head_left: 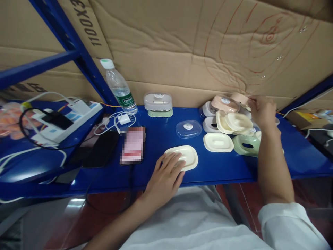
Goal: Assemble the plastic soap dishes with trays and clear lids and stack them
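My left hand [168, 170] lies with its fingers stretched over a cream oval plastic dish [191, 158] near the table's front edge. At the pile on the right, my right hand [264, 110] has its fingers curled at the edge of a peach plastic piece [241, 99]; the fingertips are partly hidden. In that pile I see a clear-topped peach box [224, 103], cream dishes [240, 122] and a green slotted base [246, 146]. Another cream dish [218, 142] and a clear lid [188, 129] lie between the pile and my left hand.
A lidded grey and green soap box [158, 104] stands at the back beside a water bottle [121, 88]. Left of my hand are a phone [133, 146], a white charger [124, 119], and a power strip [70, 119] with cables. Cardboard [169, 45] walls the back.
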`<state>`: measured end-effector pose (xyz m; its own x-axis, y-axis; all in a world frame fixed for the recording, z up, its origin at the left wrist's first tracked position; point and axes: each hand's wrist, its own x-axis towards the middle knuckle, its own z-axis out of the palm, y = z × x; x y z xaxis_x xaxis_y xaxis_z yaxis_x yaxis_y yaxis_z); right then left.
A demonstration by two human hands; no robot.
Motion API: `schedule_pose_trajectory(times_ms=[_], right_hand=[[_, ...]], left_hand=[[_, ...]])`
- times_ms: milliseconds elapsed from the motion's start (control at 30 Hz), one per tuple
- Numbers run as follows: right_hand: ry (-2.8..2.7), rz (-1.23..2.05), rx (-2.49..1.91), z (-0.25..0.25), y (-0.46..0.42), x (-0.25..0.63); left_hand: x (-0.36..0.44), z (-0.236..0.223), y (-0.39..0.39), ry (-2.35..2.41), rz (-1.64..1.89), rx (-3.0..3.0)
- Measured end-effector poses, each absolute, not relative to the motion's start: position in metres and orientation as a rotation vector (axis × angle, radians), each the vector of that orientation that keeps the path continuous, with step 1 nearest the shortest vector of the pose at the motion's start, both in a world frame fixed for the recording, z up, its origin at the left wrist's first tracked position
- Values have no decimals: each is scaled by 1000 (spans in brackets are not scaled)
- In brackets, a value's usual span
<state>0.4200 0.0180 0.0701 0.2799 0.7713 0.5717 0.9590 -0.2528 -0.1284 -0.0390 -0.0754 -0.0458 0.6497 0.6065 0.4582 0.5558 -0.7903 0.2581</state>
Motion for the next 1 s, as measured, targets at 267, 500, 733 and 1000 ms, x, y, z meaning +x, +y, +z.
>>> schedule_pose_trajectory(times_ms=[267, 500, 733, 1000], right_hand=[[-1735, -505, -1695, 58, 8, 348], [-2561, -139, -1436, 1, 3, 241], [-2529, 106, -1255, -8, 1, 243], [-2354, -32, -1265, 13, -3, 253]], left_hand=[[-40, -45, -76, 958, 777, 2752], [-41, -43, -77, 973, 804, 2719], [-41, -44, -76, 969, 819, 2709], [-41, -44, -76, 950, 838, 2723]])
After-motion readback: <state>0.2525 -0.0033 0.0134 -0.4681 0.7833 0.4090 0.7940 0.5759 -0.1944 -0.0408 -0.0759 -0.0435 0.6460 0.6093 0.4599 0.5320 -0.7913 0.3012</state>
